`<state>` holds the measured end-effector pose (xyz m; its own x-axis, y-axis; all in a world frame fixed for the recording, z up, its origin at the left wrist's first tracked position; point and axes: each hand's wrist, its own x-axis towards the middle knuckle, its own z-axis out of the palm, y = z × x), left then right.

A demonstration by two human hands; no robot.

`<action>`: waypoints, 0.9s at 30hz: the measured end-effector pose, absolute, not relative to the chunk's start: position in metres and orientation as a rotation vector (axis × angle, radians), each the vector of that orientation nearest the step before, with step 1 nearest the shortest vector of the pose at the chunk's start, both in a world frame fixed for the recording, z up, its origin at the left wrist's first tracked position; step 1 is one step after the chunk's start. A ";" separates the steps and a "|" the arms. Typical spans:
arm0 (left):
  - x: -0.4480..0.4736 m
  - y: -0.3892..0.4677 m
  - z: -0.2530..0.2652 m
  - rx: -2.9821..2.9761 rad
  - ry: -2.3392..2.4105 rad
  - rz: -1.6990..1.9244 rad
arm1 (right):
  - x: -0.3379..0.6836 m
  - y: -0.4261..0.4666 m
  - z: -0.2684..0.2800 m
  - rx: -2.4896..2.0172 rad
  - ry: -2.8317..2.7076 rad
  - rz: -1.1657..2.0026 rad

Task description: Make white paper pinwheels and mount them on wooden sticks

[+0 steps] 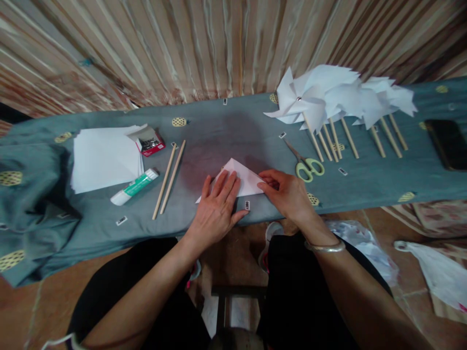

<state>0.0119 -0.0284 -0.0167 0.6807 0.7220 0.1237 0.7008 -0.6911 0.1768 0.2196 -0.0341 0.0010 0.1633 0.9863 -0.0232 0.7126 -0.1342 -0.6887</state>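
A sheet of white paper (pixel 250 181), folded into a triangle, lies on the cloth-covered table in front of me. My left hand (pixel 218 206) rests flat on it, fingers stretched out and thumb apart, hiding its left part. At the triangle's right corner, my right hand (pixel 286 192) pinches the paper between thumb and fingers. Beyond that hand lie scissors (pixel 306 164) with light green handles. Two wooden sticks (pixel 170 180) lie side by side to the left of my left hand.
Several white paper pinwheels (pixel 310 97) on sticks lie at the back right, with a dark phone (pixel 448 143) farther right. On the left are a stack of white paper (pixel 105 158), a red box of small metal pieces (pixel 151 143) and a green-and-white glue stick (pixel 134 187).
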 end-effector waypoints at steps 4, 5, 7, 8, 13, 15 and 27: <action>0.012 -0.027 -0.017 2.763 1.179 0.286 | 0.220 -0.033 0.000 -1.911 -1.599 0.660; 0.012 -0.027 -0.017 2.762 1.178 0.287 | 0.220 -0.033 0.000 -1.907 -1.594 0.661; 0.012 -0.027 -0.017 2.760 1.178 0.280 | 0.219 -0.033 0.000 -1.907 -1.582 0.664; 0.013 -0.027 -0.017 2.759 1.179 0.271 | 0.219 -0.033 0.000 -1.912 -1.576 0.664; 0.013 -0.027 -0.017 2.761 1.182 0.264 | 0.218 -0.033 0.001 -1.943 -1.575 0.665; 0.013 -0.027 -0.018 2.758 1.182 0.276 | 0.218 -0.033 0.001 -1.948 -1.567 0.669; 0.014 -0.027 -0.017 2.788 1.204 0.218 | 0.216 -0.033 0.003 -1.955 -1.566 0.671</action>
<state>0.0142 -0.0267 -0.0173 0.6779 0.7294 0.0922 0.7155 -0.6834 0.1452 0.2159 -0.0334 0.0025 0.2001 0.9786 -0.0468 0.7088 -0.1776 -0.6827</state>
